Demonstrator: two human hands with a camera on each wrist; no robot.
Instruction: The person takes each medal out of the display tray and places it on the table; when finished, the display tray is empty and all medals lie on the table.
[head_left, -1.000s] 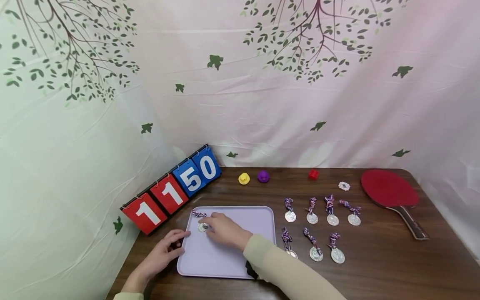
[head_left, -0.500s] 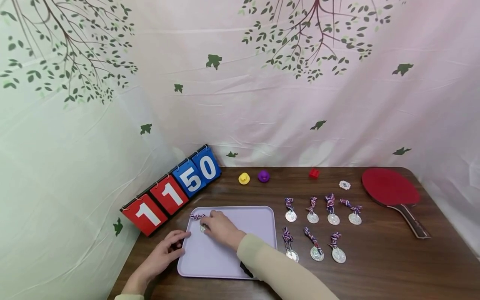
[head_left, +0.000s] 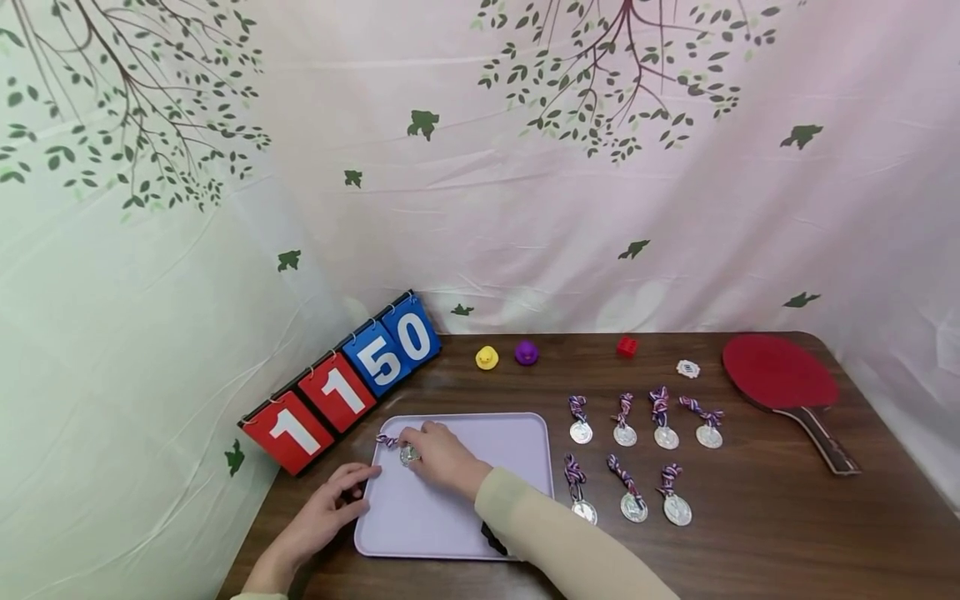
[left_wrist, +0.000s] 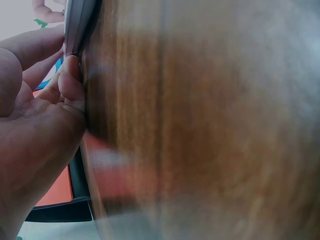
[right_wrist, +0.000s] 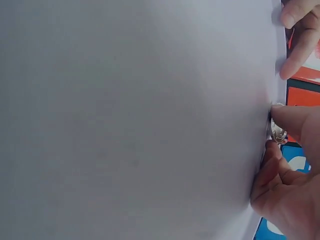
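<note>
On the lilac tray, my right hand pinches a silver medal near the upper left corner. In the right wrist view the medal stands tilted between the thumb and fingers, with its edge near the tray's surface. Its knotted red, white and blue ribbon lies to its left, over the tray's rim. My left hand is at the tray's left edge, fingertips and thumb touching the rim. The left wrist view shows its fingers against the tray's side.
Several medals lie in two rows right of the tray. A red table tennis bat is at the far right. A scoreboard leans behind the left hand. Along the back are a yellow duck, purple duck, red brick and white badge.
My right fingers have closed on the medal and tilted it. Its ribbon has shifted left and slightly down, over the rim. The left hand stays at the tray's edge.
</note>
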